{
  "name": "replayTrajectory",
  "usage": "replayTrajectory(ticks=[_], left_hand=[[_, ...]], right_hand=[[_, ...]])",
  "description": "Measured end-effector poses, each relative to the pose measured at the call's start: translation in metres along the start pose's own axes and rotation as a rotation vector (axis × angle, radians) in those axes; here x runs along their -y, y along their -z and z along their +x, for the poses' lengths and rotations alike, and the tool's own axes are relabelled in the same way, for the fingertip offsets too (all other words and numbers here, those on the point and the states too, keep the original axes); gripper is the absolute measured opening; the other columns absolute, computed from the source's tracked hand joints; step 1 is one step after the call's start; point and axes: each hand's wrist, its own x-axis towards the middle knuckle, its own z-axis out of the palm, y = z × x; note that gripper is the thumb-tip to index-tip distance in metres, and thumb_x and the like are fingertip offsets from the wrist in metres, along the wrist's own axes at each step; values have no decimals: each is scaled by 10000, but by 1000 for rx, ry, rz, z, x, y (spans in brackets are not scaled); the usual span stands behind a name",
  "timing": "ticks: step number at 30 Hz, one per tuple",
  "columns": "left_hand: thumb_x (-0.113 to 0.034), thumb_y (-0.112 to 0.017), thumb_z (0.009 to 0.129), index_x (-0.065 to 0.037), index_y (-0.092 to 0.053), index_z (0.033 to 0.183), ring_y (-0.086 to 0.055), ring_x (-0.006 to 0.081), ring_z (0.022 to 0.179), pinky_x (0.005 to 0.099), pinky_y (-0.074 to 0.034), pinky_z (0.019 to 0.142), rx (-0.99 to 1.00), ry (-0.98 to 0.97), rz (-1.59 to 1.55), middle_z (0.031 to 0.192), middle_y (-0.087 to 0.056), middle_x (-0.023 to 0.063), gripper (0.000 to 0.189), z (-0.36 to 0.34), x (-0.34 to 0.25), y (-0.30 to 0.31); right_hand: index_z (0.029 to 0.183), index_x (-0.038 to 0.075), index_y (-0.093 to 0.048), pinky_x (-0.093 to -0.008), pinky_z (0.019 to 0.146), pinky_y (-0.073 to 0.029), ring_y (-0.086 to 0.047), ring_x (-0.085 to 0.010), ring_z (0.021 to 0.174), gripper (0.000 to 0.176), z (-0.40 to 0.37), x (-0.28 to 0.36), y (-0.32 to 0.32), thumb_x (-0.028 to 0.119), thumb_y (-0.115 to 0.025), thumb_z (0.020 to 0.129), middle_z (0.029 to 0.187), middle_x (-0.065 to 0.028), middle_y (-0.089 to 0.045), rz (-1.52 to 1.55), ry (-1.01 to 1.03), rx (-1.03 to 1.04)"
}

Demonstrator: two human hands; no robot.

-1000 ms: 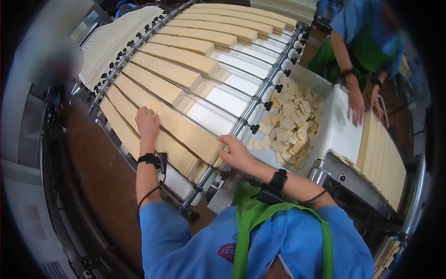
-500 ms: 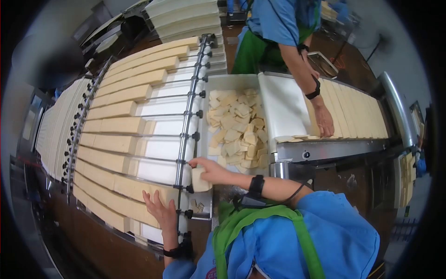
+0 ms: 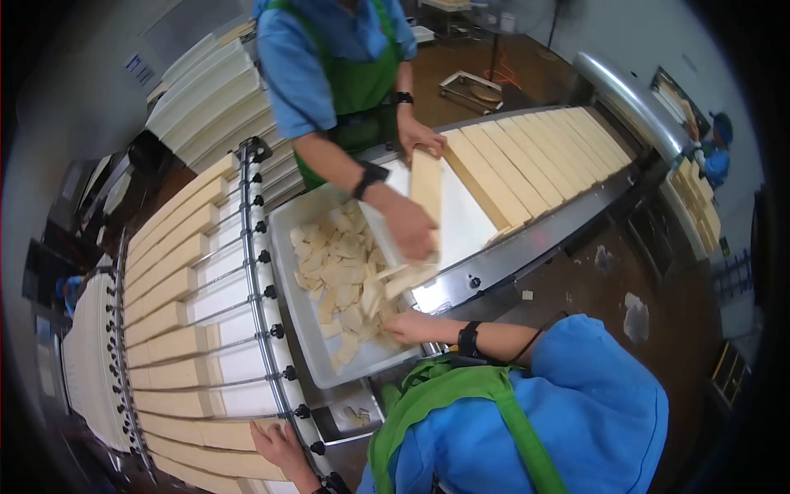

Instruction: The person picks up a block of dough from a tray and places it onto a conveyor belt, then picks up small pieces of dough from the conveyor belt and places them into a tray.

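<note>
My left hand [image 3: 278,445] lies with its fingers spread on the end of a long cream-coloured strip [image 3: 222,434], which looks like layered dough, in a lane of the slatted conveyor [image 3: 236,398]. My right hand [image 3: 411,327] is at the near right corner of a white tub [image 3: 306,356], among the pale flat pieces [image 3: 333,267]; its fingertips are blurred, and I cannot tell whether they hold a piece. Several blurred pieces [image 3: 385,292] hang between my right hand and the co-worker's nearer hand.
Across the tub, a co-worker in a green apron [image 3: 362,90] grips a pale strip [image 3: 425,185] over a white belt [image 3: 465,218]. More strips [image 3: 535,160] lie side by side on that belt. A metal rail [image 3: 262,309] with black knobs edges my conveyor. Stacked white trays [image 3: 210,95] stand behind.
My right hand has gone from the conveyor's edge, where it held a pale piece, to the tub. My left hand stays on the strip end. The co-worker has lifted a strip, and the view has turned right.
</note>
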Motion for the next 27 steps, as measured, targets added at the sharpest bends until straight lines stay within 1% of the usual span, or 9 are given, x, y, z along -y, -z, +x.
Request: replayTrajectory(ticks=[6, 10, 13, 18, 22, 23, 24, 25, 27], left_hand=[[-221, -626, 750, -13, -499, 803, -466, 418, 1014, 446, -394, 820, -24, -50, 26, 1210, -416, 283, 249, -6, 8, -8], [-288, -583, 803, -6, -506, 881, -467, 420, 1010, 451, -396, 817, -36, -86, 27, 1201, -431, 271, 303, -8, 18, -14], [-318, -564, 821, 8, -500, 1000, -470, 420, 1007, 456, -396, 815, -69, -115, 46, 1188, -446, 260, 378, -12, 25, -19], [-365, -550, 821, 24, -450, 1166, -471, 402, 1019, 442, -383, 843, -58, -73, 109, 1173, -466, 239, 530, -12, 34, -25], [-304, -551, 824, 38, -454, 1168, -446, 405, 1062, 445, -354, 903, -3, 5, 148, 1163, -470, 249, 495, -5, 12, -10], [-302, -547, 821, 50, -460, 1163, -442, 422, 1061, 460, -349, 912, 33, 51, 137, 1154, -474, 263, 498, -2, 10, -8], [-299, -543, 818, 62, -466, 1158, -439, 438, 1060, 474, -343, 921, 68, 99, 126, 1146, -478, 277, 502, 1, 8, -6], [-289, -559, 810, 59, -471, 1152, -450, 434, 1043, 472, -352, 912, 83, 106, 136, 1129, -489, 271, 496, 4, 2, -2], [-269, -589, 793, 52, -481, 1141, -473, 427, 1008, 466, -370, 894, 111, 117, 154, 1096, -512, 260, 485, 11, -10, 2]], right_hand=[[939, 27, -570, -427, 643, -448, -566, -359, 718, 244, 4, -14, -8, 116, -501, 723, 763, -187, -587, 75, 46, -47], [942, 21, -579, -397, 639, -456, -583, -326, 716, 244, 3, 0, 7, 127, -499, 737, 762, -173, -597, 138, 15, -28], [946, 24, -586, -361, 648, -463, -590, -283, 696, 240, 2, -5, 10, 150, -508, 757, 775, -156, -605, 376, -12, -50], [954, 15, -589, -306, 661, -469, -591, -214, 703, 239, -25, -23, 51, 156, -534, 770, 826, -131, -612, 560, -166, -471], [1007, 22, -576, -269, 609, -467, -550, -124, 688, 261, -70, -85, 96, 17, -515, 753, 812, -54, -587, 586, -322, -1144], [1007, 11, -566, -275, 585, -461, -558, -132, 667, 266, -85, -85, 117, 2, -501, 750, 817, -75, -593, 320, -458, -1235], [993, 3, -562, -296, 613, -459, -573, -200, 705, 250, -98, -98, 126, 6, -490, 754, 849, -120, -587, 264, -505, -1317], [1040, -17, -521, -347, 684, -460, -563, -300, 797, 290, -112, -108, 139, 72, -516, 764, 965, -180, -534, -48, -517, -1295], [1063, -28, -491, -385, 724, -449, -538, -355, 849, 351, -126, -115, 152, 139, -545, 759, 1019, -212, -482, -111, -707, -1196]])
